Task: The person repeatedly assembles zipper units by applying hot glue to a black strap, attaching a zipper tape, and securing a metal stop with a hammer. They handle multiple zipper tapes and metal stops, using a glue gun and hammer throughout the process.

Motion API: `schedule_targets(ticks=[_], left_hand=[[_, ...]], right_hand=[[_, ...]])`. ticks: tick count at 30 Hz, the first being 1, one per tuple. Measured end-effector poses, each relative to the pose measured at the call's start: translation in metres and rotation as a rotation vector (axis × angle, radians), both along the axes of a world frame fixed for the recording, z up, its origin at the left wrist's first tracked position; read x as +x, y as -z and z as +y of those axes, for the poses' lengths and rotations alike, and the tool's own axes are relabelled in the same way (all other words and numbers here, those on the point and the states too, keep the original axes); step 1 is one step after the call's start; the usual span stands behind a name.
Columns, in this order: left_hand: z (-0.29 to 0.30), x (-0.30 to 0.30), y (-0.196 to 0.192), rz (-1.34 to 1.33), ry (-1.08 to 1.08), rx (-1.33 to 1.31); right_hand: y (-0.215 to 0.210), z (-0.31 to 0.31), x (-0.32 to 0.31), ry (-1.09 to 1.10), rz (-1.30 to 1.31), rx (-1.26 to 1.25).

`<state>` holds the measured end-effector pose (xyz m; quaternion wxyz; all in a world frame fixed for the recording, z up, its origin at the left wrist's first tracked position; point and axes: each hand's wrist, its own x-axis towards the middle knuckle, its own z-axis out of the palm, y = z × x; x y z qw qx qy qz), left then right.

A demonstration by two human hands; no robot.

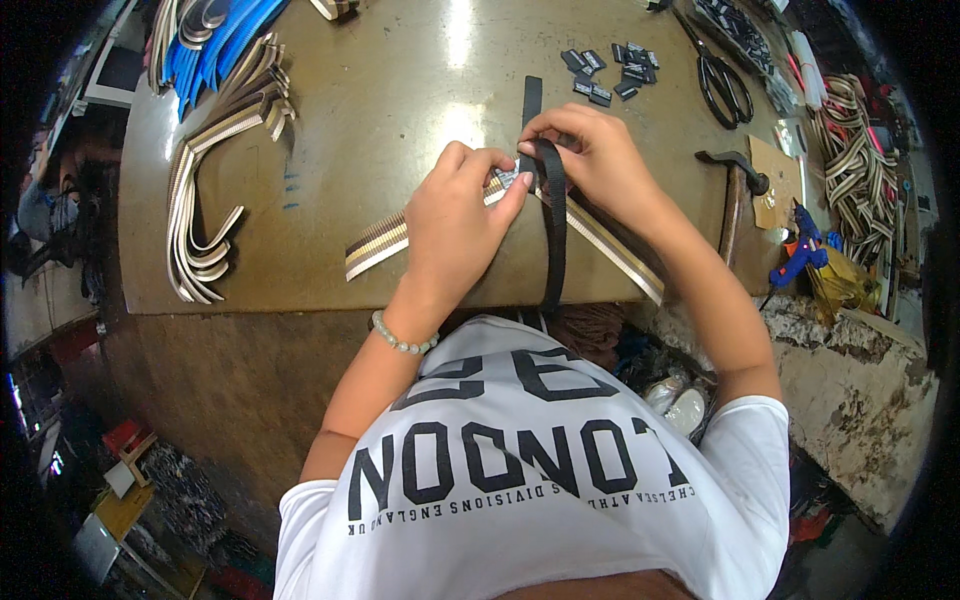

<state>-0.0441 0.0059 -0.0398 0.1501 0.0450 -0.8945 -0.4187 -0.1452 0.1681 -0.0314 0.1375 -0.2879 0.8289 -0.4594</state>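
Two lengths of striped brown, gold and white strap point(376, 247) slant down from a meeting point near the middle of the table. My left hand point(455, 215) pinches them there between thumb and fingers, beside a small grey-white piece that is mostly covered. A black strap point(557, 240) loops up over this spot and hangs down past the table's front edge. Close beside it, my right hand point(600, 165) is closed on the black strap, its fingertips touching the same spot. A flat dark strip point(532, 98) sticks out beyond the fingers, away from me.
Small black tabs point(633, 70) lie in several pieces at the far right of centre. Black scissors point(720, 85), a hammer point(735, 200) and a blue glue gun point(798, 250) lie to the right. Bundled striped straps point(195, 215) and blue strips point(225, 45) occupy the left.
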Motion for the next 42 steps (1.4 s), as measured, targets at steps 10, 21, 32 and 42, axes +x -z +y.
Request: schedule_targets(ticks=[10,21,32,42], left_hand=[[0.008,0.006,-0.004,0.05,0.089,-0.38],[-0.006,0.002,-0.006,-0.003,0.039,0.048],[-0.015,-0.005,0.002,0.102,-0.034,0.203],[-0.011,0.003,-0.015,0.085,-0.059,0.441]], right_hand=[[-0.032,0.001,-0.025,0.257,0.49,0.004],[-0.018,0.14,0.06,1.031,0.238,0.478],[-0.039,-0.007,0.1,0.425,0.086,0.164],[-0.027,0.001,0.095,0.451,-0.025,0.274]])
